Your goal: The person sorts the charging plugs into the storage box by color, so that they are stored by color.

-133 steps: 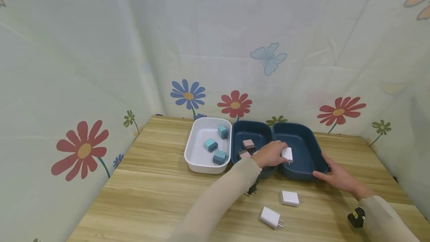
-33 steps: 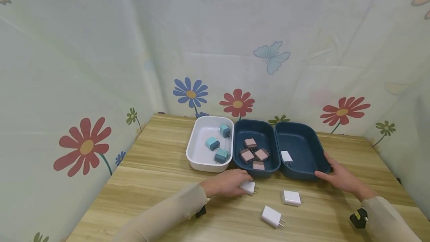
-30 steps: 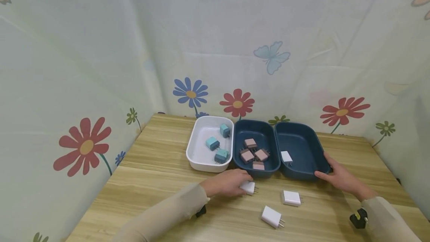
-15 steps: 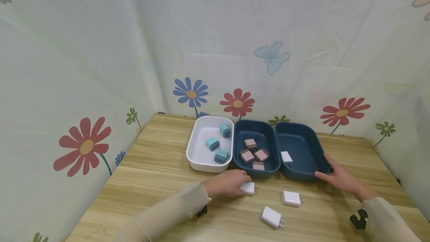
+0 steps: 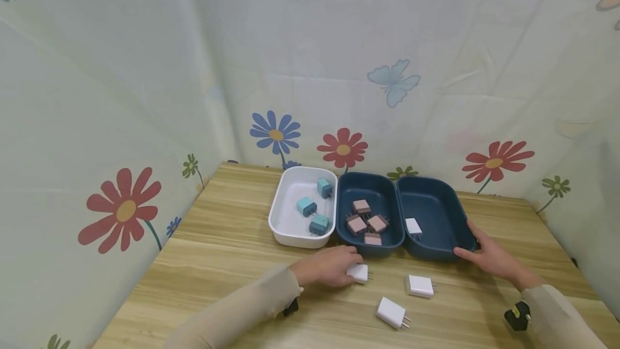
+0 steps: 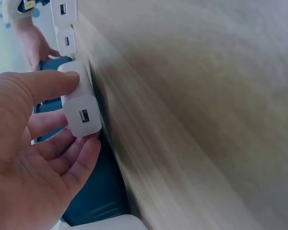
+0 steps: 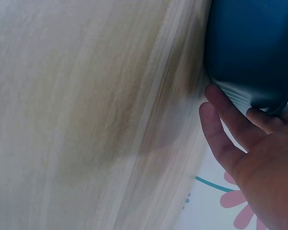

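My left hand (image 5: 329,266) pinches a white USB charger (image 6: 84,112) between thumb and fingers, low at the table in front of the middle bin. In the left wrist view the charger's USB port faces the camera. My right hand (image 5: 494,255) touches the near right corner of the right dark blue bin (image 5: 452,198), its fingers fairly straight along the wall in the right wrist view (image 7: 249,143). One white charger (image 5: 413,226) lies inside that bin. Two more white chargers, one (image 5: 420,286) behind the other (image 5: 391,312), lie on the table between my hands.
A white bin (image 5: 278,214) with teal chargers (image 5: 306,206) stands at the left of the row. Beside it, the middle dark blue bin (image 5: 346,182) contains several pink chargers (image 5: 377,224). Behind the wooden table (image 5: 232,220) hangs a flowered curtain (image 5: 310,69).
My left hand has left the right bin, where it let go of a white charger, and come back to another one on the table. Lately it barely moves. My right hand stays at the bin.
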Motion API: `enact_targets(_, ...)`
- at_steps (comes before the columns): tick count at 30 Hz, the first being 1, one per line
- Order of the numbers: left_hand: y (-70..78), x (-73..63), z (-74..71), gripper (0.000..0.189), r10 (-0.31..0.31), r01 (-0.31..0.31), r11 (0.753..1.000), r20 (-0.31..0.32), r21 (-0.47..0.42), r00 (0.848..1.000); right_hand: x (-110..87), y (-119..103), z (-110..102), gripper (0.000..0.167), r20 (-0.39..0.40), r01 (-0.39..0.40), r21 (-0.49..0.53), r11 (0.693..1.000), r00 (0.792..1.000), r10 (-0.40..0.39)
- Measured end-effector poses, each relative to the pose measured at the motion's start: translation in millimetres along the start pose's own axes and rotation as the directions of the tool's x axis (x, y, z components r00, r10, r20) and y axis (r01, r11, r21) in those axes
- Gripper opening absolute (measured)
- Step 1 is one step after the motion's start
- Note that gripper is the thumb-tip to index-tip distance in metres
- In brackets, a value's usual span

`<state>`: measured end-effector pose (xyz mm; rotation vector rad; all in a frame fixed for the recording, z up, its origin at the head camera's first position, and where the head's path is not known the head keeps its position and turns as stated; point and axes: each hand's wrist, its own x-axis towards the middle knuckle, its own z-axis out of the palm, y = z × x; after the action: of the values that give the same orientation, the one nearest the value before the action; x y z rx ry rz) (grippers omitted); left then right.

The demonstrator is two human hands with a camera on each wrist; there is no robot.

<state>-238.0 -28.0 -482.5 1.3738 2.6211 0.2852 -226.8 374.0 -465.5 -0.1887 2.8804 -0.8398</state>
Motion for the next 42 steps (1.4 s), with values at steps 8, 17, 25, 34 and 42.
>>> enact_targets(8, 2.7, -1.1, 2.6, 0.041, 0.007, -0.007, 1.0, 0.01, -0.002, 1.0, 0.0, 4, 4, 0.106, 0.005, -0.016, 0.001, 1.0, 1.0, 0.016)
enact_targets(17, 2.1, 4.0, 5.0, 0.04, 0.016, -0.016, 1.0, -0.005, 0.004, 1.0, 0.7, 0, 1, 0.105, -0.004, -0.01, -0.013, 1.0, 1.0, 0.01)
enact_targets(25, 6.1, 9.8, 2.2, 0.041, 0.023, -0.024, 0.999, -0.009, -0.033, 1.0, 0.8, 0, 1, 0.105, 0.004, -0.018, -0.004, 1.0, 1.0, 0.018)
enact_targets(34, 14.9, 15.7, 0.4, 0.041, 0.03, -0.03, 0.999, -0.011, -0.043, 0.999, 0.6, -1, 0, 0.104, 0.002, -0.007, -0.014, 1.0, 1.0, 0.007)
enact_targets(42, 19.5, 17.8, -0.4, 0.041, 0.042, -0.043, 0.998, -0.018, -0.037, 0.999, 1.4, 0, 1, 0.105, -0.003, -0.004, -0.026, 1.0, 1.0, 0.004)
